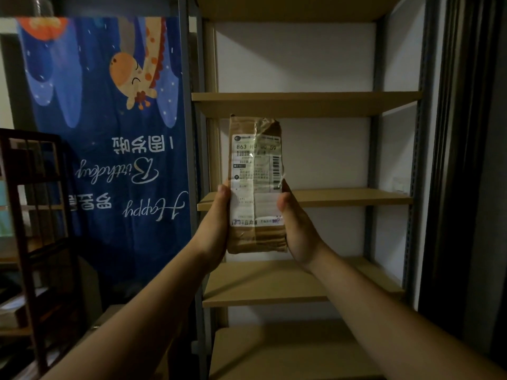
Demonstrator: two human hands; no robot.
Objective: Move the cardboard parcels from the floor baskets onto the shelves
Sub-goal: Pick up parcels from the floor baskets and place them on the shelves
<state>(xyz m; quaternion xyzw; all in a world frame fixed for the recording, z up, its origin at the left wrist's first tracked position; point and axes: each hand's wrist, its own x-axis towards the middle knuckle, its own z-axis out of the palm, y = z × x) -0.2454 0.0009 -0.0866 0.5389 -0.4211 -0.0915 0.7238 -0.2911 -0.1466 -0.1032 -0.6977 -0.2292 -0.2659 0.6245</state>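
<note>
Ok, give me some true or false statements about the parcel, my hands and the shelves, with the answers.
1. Both hands hold the parcel, the left hand at its left edge and the right hand at its right edge. True.
2. The parcel already lies on a shelf board. False: it is held in the air in front of the shelves.
3. The parcel's white label faces the camera. True.
4. The parcel is held with its long side level. False: its long side runs up and down.
5. The blue banner hangs to the right of the shelves. False: it hangs to their left.
</note>
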